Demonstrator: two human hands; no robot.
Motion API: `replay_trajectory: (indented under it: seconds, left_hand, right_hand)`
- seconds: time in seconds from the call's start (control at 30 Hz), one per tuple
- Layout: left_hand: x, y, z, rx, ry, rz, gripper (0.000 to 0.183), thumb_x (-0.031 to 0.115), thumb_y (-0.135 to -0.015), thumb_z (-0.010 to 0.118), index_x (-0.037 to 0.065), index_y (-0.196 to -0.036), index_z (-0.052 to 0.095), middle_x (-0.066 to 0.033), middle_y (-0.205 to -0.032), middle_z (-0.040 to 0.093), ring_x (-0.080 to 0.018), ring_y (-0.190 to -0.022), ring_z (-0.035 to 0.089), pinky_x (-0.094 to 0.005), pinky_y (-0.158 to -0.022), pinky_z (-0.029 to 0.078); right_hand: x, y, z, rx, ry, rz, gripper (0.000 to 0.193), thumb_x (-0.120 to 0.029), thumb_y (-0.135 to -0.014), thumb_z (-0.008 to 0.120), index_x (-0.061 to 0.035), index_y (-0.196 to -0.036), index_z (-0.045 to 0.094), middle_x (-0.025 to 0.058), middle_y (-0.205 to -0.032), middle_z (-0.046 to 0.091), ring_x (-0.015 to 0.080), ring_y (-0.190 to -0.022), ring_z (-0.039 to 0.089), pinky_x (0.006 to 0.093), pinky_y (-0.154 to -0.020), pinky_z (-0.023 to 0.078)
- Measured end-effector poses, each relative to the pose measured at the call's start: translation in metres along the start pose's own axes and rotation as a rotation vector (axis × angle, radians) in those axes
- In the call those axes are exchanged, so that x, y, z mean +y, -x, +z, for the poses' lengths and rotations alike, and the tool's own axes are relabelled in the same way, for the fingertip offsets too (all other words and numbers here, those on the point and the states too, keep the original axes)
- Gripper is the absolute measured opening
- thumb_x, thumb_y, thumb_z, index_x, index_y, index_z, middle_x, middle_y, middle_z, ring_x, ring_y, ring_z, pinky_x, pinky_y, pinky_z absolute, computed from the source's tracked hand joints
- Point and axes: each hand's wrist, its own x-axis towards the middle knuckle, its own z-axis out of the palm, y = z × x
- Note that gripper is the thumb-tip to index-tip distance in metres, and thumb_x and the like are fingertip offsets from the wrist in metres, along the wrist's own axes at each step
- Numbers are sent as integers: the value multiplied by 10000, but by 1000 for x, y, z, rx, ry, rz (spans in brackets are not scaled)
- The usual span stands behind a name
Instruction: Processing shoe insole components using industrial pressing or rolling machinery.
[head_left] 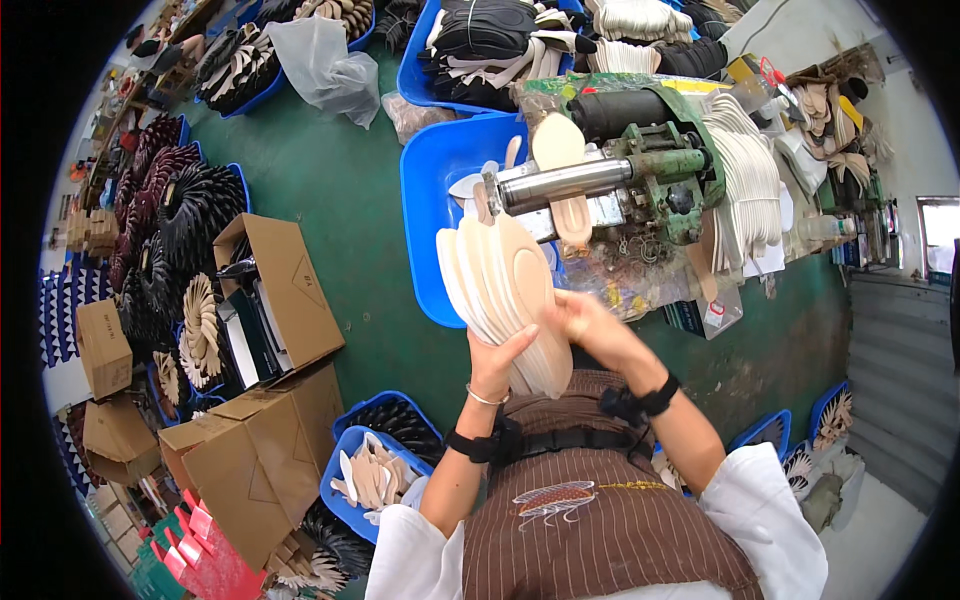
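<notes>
A fanned stack of cream shoe insoles (500,300) stands in front of my body, toes pointing away from me. My left hand (492,365) is closed around its lower left side, thumb across the front. At the stack's right edge, my right hand (590,325) presses its fingers in, slightly smeared by motion. Just beyond is a green roller machine (680,165) with a shiny steel roller (560,182). One insole (558,142) lies across that roller's line, its other end showing on the near side. A blue tub (425,255) sits left of the machine, with loose insoles inside.
Right of the machine, a tall row of white insoles (740,170) stands on the table. Blue tubs of dark soles (200,215) and cardboard boxes (290,290) line the left. A small blue tub of cut pieces (375,480) is by my left elbow. Green floor (350,180) lies between.
</notes>
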Motion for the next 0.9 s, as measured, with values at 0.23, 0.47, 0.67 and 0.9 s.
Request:
replay_trajectory:
  seconds: [0.23, 0.47, 0.67, 0.9]
  left_hand:
    - [-2, -5, 26, 165, -137, 246, 612, 33, -713, 765, -27, -1247, 471, -112, -1169, 582, -190, -1032, 578, -313, -907, 464]
    - [0, 0, 8, 58, 104, 75, 638, 30, -716, 729, -39, -1274, 428, -141, -1155, 585, -223, -1023, 591, -346, -898, 473]
    - [-3, 5, -27, -28, 349, -22, 654, 167, -793, 589, -47, -1352, 326, -203, -1242, 526, -330, -1156, 530, -446, -994, 432]
    - [2, 17, -33, 2, 375, -58, 646, 141, -776, 578, -66, -1339, 338, -205, -1276, 505, -329, -1133, 542, -430, -998, 428]
  right_hand:
    - [-3, 13, 12, 203, -138, -241, 534, -91, -885, 632, -8, -1347, 378, 94, -1211, 565, 150, -1105, 532, 301, -956, 419]
    - [20, 30, -5, 419, -44, -429, 469, -22, -876, 598, -1, -1313, 431, 84, -1258, 533, 155, -1181, 469, 306, -1017, 344]
    - [55, -10, -71, 578, 169, -426, 422, -43, -863, 617, 39, -1250, 470, 103, -1174, 590, 168, -1086, 543, 308, -948, 418]
    - [16, -5, -42, 366, -22, -311, 403, -36, -877, 595, 21, -1259, 480, 102, -1094, 628, 160, -917, 628, 300, -784, 519]
